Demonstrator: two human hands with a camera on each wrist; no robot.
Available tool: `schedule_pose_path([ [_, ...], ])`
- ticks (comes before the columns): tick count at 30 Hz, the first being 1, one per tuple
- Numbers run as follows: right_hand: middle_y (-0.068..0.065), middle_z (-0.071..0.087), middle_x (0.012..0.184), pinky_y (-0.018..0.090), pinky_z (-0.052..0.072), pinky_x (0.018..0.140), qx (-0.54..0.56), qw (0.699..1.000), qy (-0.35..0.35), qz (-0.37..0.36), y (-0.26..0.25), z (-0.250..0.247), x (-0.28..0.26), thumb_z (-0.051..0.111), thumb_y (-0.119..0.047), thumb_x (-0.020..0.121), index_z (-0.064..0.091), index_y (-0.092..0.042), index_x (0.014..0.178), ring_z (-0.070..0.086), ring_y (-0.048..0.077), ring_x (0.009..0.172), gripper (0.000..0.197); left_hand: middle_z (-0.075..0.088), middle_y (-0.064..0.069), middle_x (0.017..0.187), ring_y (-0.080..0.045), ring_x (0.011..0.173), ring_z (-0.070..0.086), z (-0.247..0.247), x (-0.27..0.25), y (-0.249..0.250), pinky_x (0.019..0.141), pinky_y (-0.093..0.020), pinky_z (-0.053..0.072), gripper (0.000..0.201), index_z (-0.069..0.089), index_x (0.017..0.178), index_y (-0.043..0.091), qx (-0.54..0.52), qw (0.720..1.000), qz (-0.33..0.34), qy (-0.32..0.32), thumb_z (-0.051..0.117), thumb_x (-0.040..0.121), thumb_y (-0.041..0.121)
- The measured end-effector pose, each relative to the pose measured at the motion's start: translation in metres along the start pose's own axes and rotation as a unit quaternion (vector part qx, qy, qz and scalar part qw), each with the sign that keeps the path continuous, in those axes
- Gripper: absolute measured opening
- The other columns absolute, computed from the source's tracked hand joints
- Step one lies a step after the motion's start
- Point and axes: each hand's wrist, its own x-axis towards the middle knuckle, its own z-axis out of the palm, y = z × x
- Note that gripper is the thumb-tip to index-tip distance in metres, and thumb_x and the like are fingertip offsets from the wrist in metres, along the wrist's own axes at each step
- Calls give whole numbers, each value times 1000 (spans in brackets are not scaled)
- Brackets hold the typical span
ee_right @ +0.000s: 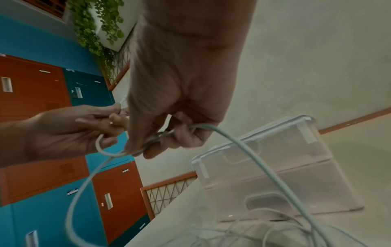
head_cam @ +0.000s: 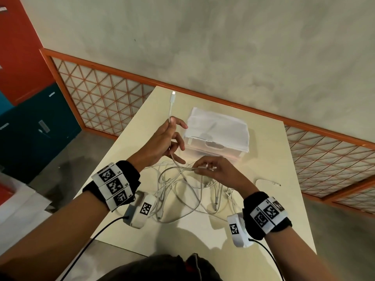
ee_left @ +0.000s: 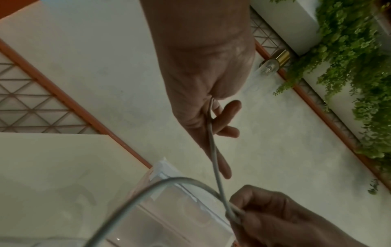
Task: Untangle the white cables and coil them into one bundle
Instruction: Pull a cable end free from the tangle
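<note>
A tangle of white cables (head_cam: 182, 191) lies on the cream table (head_cam: 203, 236) below both hands. My left hand (head_cam: 170, 138) is raised over it and pinches one white cable (ee_left: 212, 147) near its end; the plug (head_cam: 173, 96) sticks up past the fingers. That cable runs down to my right hand (head_cam: 211, 168), whose fingers are curled round a folded length of it (ee_right: 160, 135). From the right hand another strand (ee_right: 253, 158) arcs down into the tangle.
A clear plastic box (head_cam: 217, 136) with a white lid stands just behind the hands. One loose cable end (head_cam: 272, 182) lies at the table's right. An orange lattice rail (head_cam: 113, 92) runs behind the table; red and teal lockers (head_cam: 30, 110) stand at left.
</note>
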Motion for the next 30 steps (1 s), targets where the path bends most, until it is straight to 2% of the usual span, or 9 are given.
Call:
schedule_pose_path([
  [3, -6, 66, 77, 15, 45, 59, 14, 999, 30, 2, -1, -5, 5, 58, -18, 93, 68, -21, 90, 60, 2, 65, 11, 57, -9, 63, -11, 39, 29, 1, 0, -4, 63, -70, 48, 44, 51, 107, 17, 21, 1000, 15, -13, 21, 100, 48],
  [7, 7, 68, 70, 17, 35, 37, 7, 995, 8, 102, -4, -4, 2, 40, -42, 99, 56, -21, 113, 48, 14, 37, 30, 53, -12, 64, -10, 39, 29, 6, 2, 0, 53, -44, 57, 43, 49, 110, 15, -7, 998, 51, -20, 19, 101, 45],
  [11, 4, 66, 59, 21, 37, 45, 17, 980, -78, 182, 2, 3, -7, 13, -68, 92, 49, -30, 112, 45, 13, 38, 56, 49, -8, 61, -7, 38, 35, 0, 11, 4, 43, -23, 44, 41, 48, 106, 14, 1, 989, 116, 89, 18, 102, 43],
  [16, 5, 46, 57, 25, 38, 68, -13, 991, -5, 131, 21, -23, -23, 32, -55, 95, 55, -12, 70, 43, 14, 56, 55, 43, -4, 57, -7, 46, 38, -28, 19, -12, 41, -17, 28, 39, 49, 82, 22, 107, 967, 150, 176, 21, 104, 38],
  [20, -15, 48, 49, 20, 35, 60, -35, 995, 27, 85, 16, -32, -21, 39, -31, 101, 55, -7, 79, 41, 2, 51, 36, 60, 3, 67, -24, 64, 58, -18, 22, -38, 64, -40, 43, 39, 54, 80, 33, 241, 956, 150, 78, 24, 96, 50],
  [23, -17, 55, 53, 17, 35, 56, -63, 995, 72, 29, -8, -28, -7, 47, -24, 99, 60, 1, 84, 43, -1, 48, 32, 69, 8, 90, -19, 95, 64, 9, 19, -48, 89, -35, 43, 39, 62, 98, 30, 268, 956, 112, -38, 27, 97, 49],
  [26, -1, 56, 54, 15, 35, 50, -57, 987, 149, -15, -32, -25, 3, 56, -21, 95, 59, -3, 74, 42, 4, 44, 28, 69, -3, 80, 6, 70, 59, 34, 11, -42, 73, -17, 40, 40, 63, 100, 10, 251, 959, 77, -112, 28, 104, 29],
  [28, -3, 52, 50, 14, 34, 49, -41, 985, 168, -21, -37, -26, 4, 56, -21, 95, 57, -6, 75, 41, 3, 42, 25, 55, 1, 65, 5, 50, 48, 38, 8, -37, 59, -15, 35, 36, 58, 86, 11, 230, 962, 84, -120, 28, 104, 23],
  [30, -4, 48, 50, 15, 35, 50, -10, 991, 133, -12, -27, -25, -3, 53, -23, 97, 56, -1, 81, 41, 5, 43, 28, 44, 5, 65, 1, 54, 41, 30, 11, -34, 60, -19, 34, 33, 48, 76, 18, 236, 962, 119, -71, 31, 104, 23],
])
